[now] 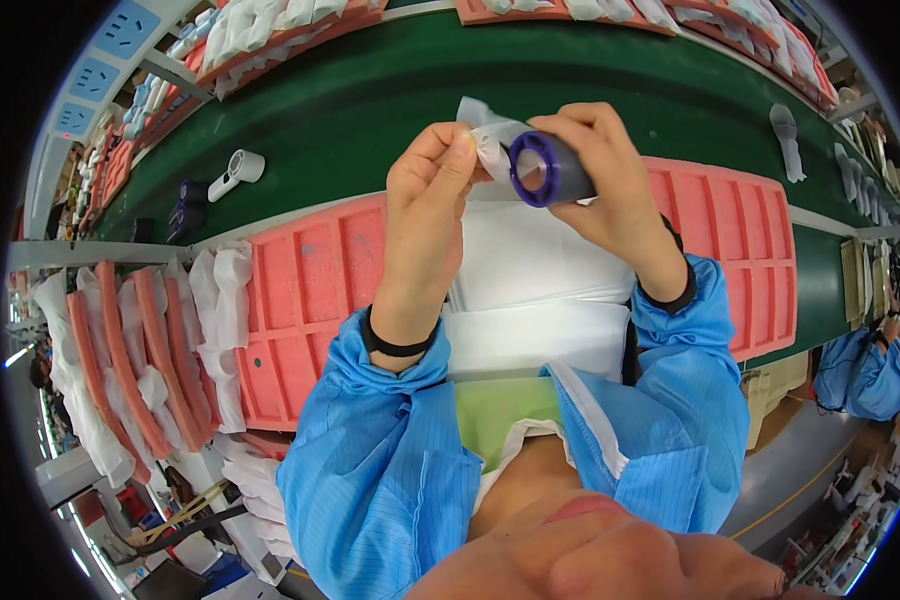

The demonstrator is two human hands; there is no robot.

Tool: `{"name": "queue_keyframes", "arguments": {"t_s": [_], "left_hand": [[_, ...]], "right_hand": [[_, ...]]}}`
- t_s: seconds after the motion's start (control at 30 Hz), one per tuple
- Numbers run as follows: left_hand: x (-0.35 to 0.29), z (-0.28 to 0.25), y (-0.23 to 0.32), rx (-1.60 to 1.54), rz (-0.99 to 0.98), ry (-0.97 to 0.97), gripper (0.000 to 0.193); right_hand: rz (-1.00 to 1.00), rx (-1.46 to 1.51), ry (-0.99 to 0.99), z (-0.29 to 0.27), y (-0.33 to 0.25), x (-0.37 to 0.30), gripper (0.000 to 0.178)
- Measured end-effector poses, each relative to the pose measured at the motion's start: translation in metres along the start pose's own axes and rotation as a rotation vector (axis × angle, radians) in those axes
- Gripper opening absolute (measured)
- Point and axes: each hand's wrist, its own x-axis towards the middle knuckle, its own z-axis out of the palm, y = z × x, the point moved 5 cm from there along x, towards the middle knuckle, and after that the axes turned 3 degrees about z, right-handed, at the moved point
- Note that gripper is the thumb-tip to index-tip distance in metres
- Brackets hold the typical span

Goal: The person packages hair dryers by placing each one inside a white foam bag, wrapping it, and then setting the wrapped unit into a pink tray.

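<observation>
My right hand [605, 180] is wrapped round a dark grey hair dryer [573, 172] with a purple ring at its hollow end, the ring facing toward me. Beside it, my left hand [430, 180] pinches a thin white wrapping bag [491, 148] between thumb and fingers. The bag lies against the ring's left side, and one loose corner of it sticks up past my fingers. Whether the bag covers another part of the dryer is hidden by my hands. Both hands are raised over a stack of white sheets [530, 255].
Pink divided trays [315, 300] lie left and right of the sheets on the green bench [370, 110]. A white hair dryer [238, 175] and dark purple parts [186, 212] lie at the left. One wrapped piece [787, 140] is at the right. Loaded pink trays [290, 45] line the far side.
</observation>
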Motion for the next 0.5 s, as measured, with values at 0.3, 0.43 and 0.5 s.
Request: {"name": "queue_keyframes", "arguments": {"t_s": [0.3, 0.43, 0.5], "left_hand": [[-0.023, 0.029, -0.014, 0.935, 0.614, -0.121, 0.020], [-0.033, 0.039, -0.022, 0.958, 0.791, -0.213, 0.033], [-0.028, 0.045, -0.010, 0.964, 0.662, -0.186, 0.037]], "right_hand": [[0.010, -0.177, 0.119, 0.009, 0.015, -0.001, 0.078], [0.005, -0.178, 0.155, 0.013, 0.021, -0.002, 0.075], [0.150, -0.050, 0.202, 0.009, 0.046, -0.005, 0.071]]}}
